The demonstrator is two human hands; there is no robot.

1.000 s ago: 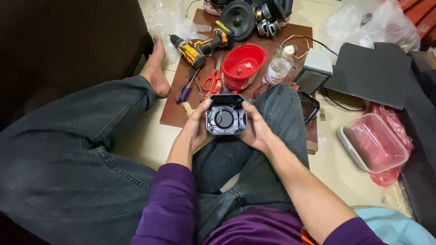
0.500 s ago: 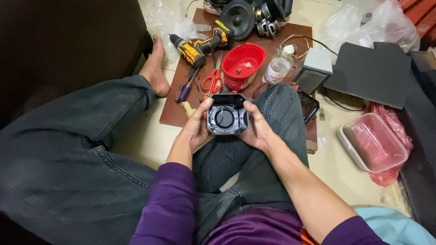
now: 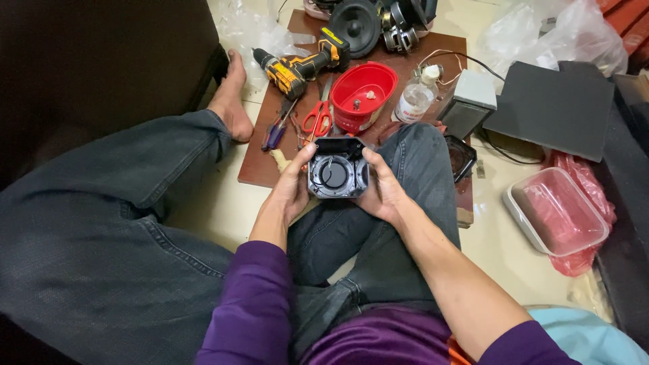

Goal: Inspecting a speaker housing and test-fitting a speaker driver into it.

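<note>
I sit on the floor with my jeans-clad legs spread. Both hands hold a small black speaker housing (image 3: 337, 174) with a round opening in its face, above my right knee. My left hand (image 3: 292, 188) grips its left side, thumb on the upper corner. My right hand (image 3: 382, 189) grips its right side, thumb along the edge. The housing faces up toward me, level between the two hands.
A brown board (image 3: 257, 162) on the floor carries a yellow-black cordless drill (image 3: 301, 65), red scissors (image 3: 318, 118), screwdrivers (image 3: 277, 130), a red bowl (image 3: 362, 94), a clear bottle (image 3: 414, 98) and a grey box (image 3: 468, 103). A loudspeaker cone (image 3: 355, 23) lies beyond. A clear tub (image 3: 556, 211) sits at right.
</note>
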